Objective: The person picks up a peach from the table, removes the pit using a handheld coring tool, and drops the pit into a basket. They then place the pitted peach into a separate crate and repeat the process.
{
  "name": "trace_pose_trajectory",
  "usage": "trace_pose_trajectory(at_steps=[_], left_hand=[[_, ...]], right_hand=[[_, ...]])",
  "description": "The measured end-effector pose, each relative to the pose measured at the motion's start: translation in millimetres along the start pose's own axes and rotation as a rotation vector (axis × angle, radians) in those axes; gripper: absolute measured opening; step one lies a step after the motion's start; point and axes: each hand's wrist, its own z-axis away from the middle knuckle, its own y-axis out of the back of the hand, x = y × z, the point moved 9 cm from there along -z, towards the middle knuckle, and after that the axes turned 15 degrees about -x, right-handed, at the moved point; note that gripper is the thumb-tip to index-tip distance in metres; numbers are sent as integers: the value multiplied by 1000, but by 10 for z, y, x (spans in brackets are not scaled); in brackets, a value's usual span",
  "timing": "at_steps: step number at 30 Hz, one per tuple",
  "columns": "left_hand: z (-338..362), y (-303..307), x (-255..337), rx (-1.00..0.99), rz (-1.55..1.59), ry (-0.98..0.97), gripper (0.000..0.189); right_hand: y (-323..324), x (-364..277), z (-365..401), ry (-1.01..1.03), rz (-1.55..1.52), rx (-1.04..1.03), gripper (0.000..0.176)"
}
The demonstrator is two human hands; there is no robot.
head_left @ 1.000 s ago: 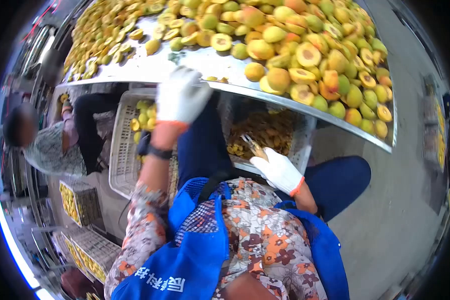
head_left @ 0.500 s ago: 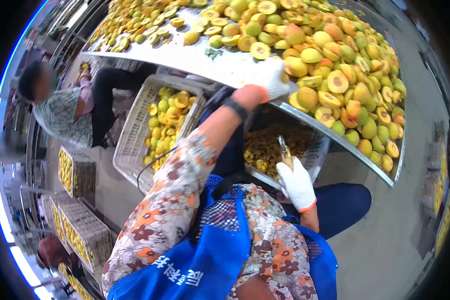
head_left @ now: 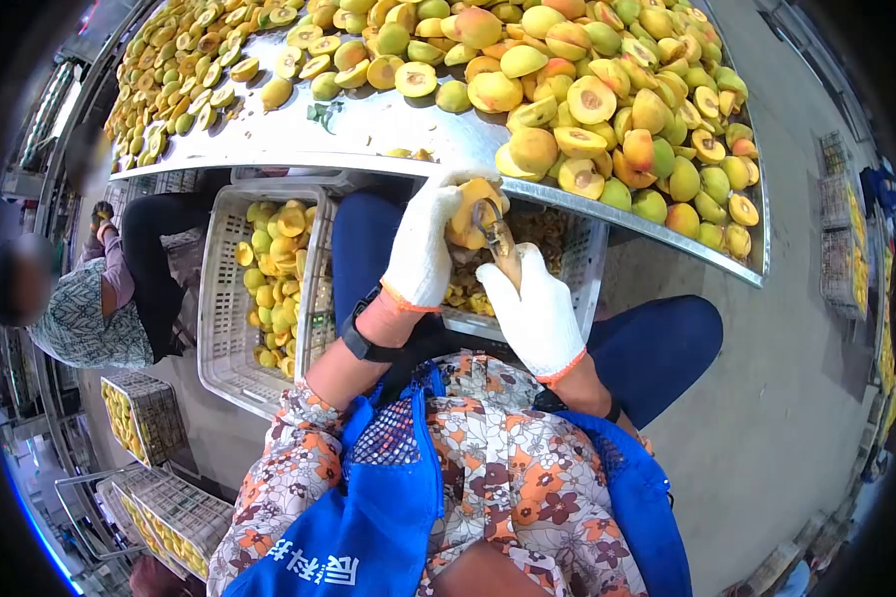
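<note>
My left hand [head_left: 423, 239], in a white glove, is closed around a yellow peach half [head_left: 460, 227] just in front of the table edge. My right hand [head_left: 538, 308], also gloved, grips the wooden handle of a pitting tool [head_left: 508, 263]. The tool's curved metal head [head_left: 488, 214] is against the cut face of the peach half. Below both hands is a crate [head_left: 593, 274] holding brown and yellow scraps, partly hidden by my hands and the table. Halved peaches [head_left: 592, 99] lie heaped on the metal table [head_left: 368, 129] ahead.
Left of my legs stands a plastic crate [head_left: 219, 333] with peach halves in it. Beyond it a person [head_left: 85, 308] sits at the same table. More fruit-filled crates [head_left: 174, 413] stand on the floor at left, and stacked crates [head_left: 841, 234] at far right.
My left hand has come back from the heap on the table with a peach half. My right hand has raised the pitting tool to it. The view has shifted.
</note>
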Motion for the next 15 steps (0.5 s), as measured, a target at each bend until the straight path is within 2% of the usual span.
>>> trace_pose_trajectory(at_steps=[4,6,7,9,13,15], left_hand=[[-15,-60,31,-32,-108,-81,41],[9,-63,124,31,-403,-54,32],[5,-53,121,30,-403,-51,32],[-3,-72,233,53,-780,-96,38],[-34,45,96,22,-562,-4,39],[-18,-74,246,19,-829,-61,38]], right_hand=[[-43,28,19,-43,28,-25,41],[-56,32,26,-53,41,-31,41],[-70,37,31,-63,54,-37,41],[-87,28,32,-56,12,-50,41],[-112,18,36,-43,-64,-81,42],[-111,14,39,-39,-54,-64,40]])
